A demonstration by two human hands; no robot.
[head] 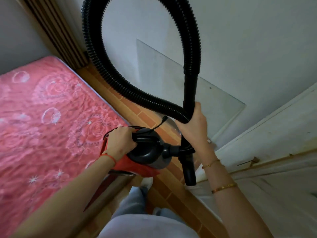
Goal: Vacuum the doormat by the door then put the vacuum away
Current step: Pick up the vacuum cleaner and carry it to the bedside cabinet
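Left hand (120, 141) grips the handle of the grey-black canister vacuum (149, 148) (red bag, apparently, beneath). Right hand (193, 124), beside it, curls around the looped, ribbed black hose (120, 86); nozzle (189, 169) hangs below.

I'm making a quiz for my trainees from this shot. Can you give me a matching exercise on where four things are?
Things:
1. left hand
2. right hand
3. nozzle
4. mattress

Places:
A. hangs pointing down by the door
B. on the vacuum's handle
C. left of the tiled floor
D. round the looped hose

Pairs: 1-B, 2-D, 3-A, 4-C
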